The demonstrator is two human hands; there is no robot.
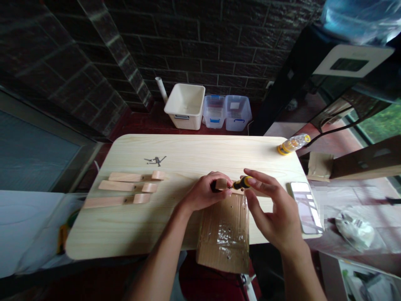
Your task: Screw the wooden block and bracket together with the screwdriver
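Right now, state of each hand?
Left hand: closed, holding a piece of wood.
Right hand: loosely open at the screwdriver; contact can't be told.

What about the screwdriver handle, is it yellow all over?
No, the screwdriver handle shows black parts as well as yellow.

Left hand (208,190) holds a wooden piece (222,184) above cardboard (224,234) overhanging the tabletop (188,150). Right hand's (275,209) fingers (265,187) at the screwdriver (241,183) handle — firmness of grip unclear. Left side: three strips (125,202), screws (156,159) beyond. Right side: phone (305,207), bottle (293,144). Bins (184,122) noted past the far edge.
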